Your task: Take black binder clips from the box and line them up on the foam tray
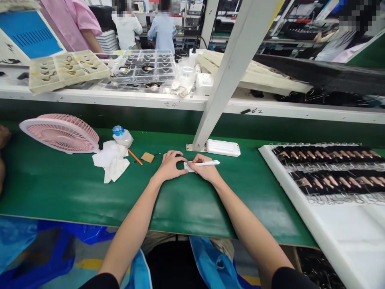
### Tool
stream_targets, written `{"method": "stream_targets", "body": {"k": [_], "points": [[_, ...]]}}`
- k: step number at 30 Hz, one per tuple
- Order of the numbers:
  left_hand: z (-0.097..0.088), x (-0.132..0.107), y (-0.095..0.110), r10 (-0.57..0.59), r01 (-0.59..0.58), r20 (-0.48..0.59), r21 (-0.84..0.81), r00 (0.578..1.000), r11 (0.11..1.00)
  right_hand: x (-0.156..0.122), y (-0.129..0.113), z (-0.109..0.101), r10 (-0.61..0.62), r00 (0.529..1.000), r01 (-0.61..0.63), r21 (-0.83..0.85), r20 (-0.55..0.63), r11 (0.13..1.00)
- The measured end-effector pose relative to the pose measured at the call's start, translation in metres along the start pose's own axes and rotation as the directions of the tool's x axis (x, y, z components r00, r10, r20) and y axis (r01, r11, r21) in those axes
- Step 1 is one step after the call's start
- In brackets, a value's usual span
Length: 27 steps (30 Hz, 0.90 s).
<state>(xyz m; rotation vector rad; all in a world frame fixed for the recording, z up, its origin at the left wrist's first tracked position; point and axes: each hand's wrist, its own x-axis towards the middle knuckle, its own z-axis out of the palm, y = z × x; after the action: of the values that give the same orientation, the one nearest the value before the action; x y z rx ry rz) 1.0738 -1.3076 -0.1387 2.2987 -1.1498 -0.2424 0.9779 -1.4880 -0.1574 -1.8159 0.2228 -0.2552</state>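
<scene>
My two hands meet at the middle of the green bench top (69,180). My right hand (206,170) grips a white pen (207,163), its tip pointing left onto a small white slip (189,167). My left hand (169,165) has its fingers curled and pinches the left end of that slip, pressing it to the green surface. A white flat case (223,147) lies just behind my right hand.
A pink fan (60,133) lies face up at the left, with crumpled white tissue (112,160), a small blue-capped bottle (122,135), an orange stick (134,156) and a tan pad (147,157). A white tray of dark parts (331,172) fills the right. A slanted white post (222,80) stands behind.
</scene>
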Motion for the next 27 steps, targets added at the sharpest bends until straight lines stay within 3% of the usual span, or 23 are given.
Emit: {"method": "stream_targets", "body": {"k": [18, 23, 27], "points": [[-0.0021, -0.0004, 0.0021, -0.009, 0.009, 0.009, -0.010, 1.000, 1.000, -0.0009, -0.0053, -0.0001, 0.027, 0.999, -0.027, 0.004, -0.031, 1.000], [-0.0027, -0.0001, 0.0023, -0.016, 0.016, 0.020, -0.010, 1.000, 1.000, -0.0007, -0.0073, -0.0029, 0.036, 0.999, -0.037, 0.026, 0.029, 0.999], [-0.0033, -0.0001, 0.0029, -0.019, 0.019, 0.025, -0.010, 1.000, 1.000, -0.0003, -0.0056, -0.0033, 0.057, 0.998, -0.056, 0.045, -0.011, 0.997]]}}
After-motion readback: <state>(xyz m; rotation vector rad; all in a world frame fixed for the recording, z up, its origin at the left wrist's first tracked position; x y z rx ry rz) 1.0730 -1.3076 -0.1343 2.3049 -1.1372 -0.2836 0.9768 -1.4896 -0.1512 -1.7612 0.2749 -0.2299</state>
